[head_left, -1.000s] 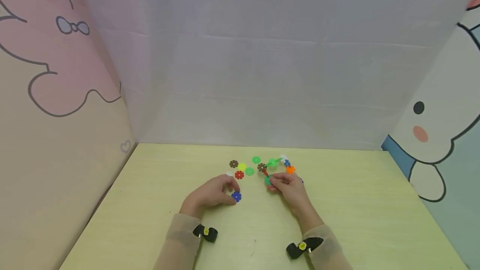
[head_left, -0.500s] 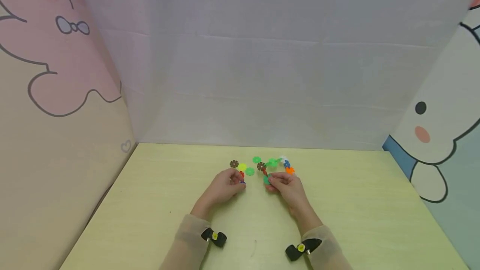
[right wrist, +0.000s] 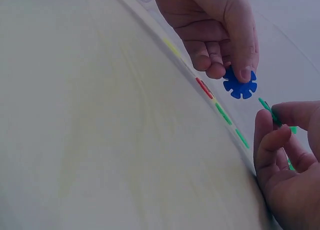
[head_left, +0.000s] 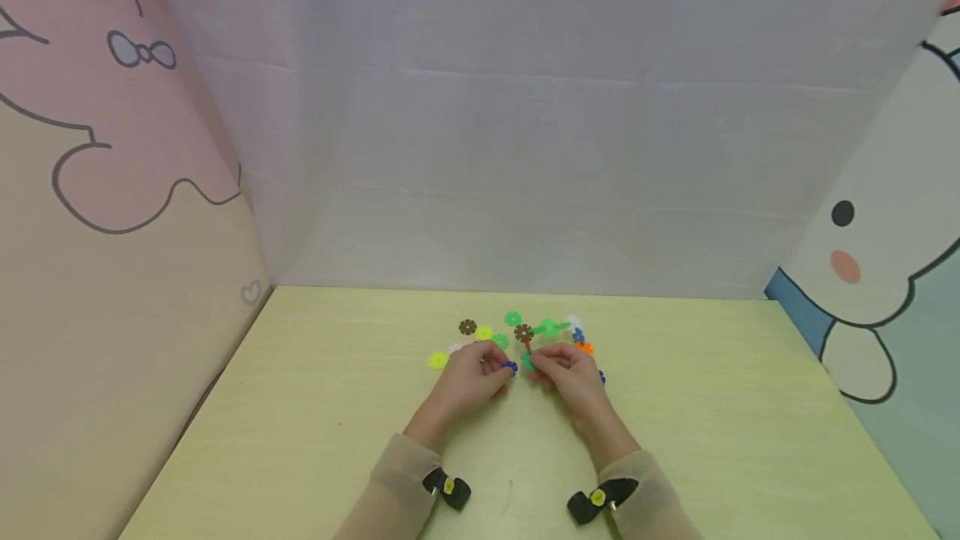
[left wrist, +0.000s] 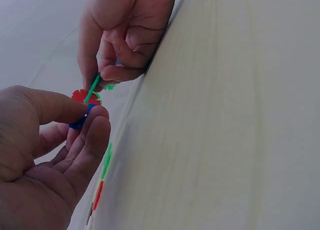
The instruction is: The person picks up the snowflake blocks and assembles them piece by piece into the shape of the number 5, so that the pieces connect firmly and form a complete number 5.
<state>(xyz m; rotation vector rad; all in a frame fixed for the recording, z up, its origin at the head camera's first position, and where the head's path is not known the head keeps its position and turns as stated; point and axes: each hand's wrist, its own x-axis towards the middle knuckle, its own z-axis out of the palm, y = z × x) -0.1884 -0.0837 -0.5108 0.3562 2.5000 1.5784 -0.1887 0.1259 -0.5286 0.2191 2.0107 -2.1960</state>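
My left hand [head_left: 467, 380] pinches a blue notched plastic disc [right wrist: 240, 87] between thumb and fingertips. Facing it, my right hand [head_left: 576, 380] pinches a green notched disc [left wrist: 93, 88] on edge. That green disc joins a red disc [left wrist: 79, 96], which links on to a brown disc [head_left: 523, 332]. From there a chain appears to run through a light green disc [head_left: 549, 328], a white disc [head_left: 574, 323], a blue disc and an orange disc [head_left: 587, 347]. Part of the chain is hidden behind my right hand. In the head view, the held blue and green discs are close but look apart.
Loose discs lie on the pale table [head_left: 300, 423] beyond my left hand: brown [head_left: 467, 327], yellow [head_left: 483, 332], green [head_left: 512, 318] and others. Another yellow disc [head_left: 437, 361] lies left of that hand. A white curtain [head_left: 480, 148] stands along the back.
My left hand has moved right and slightly forward with the blue disc, coming close to the right hand. The right hand still holds the green disc, barely shifted left; the chain has shifted slightly.
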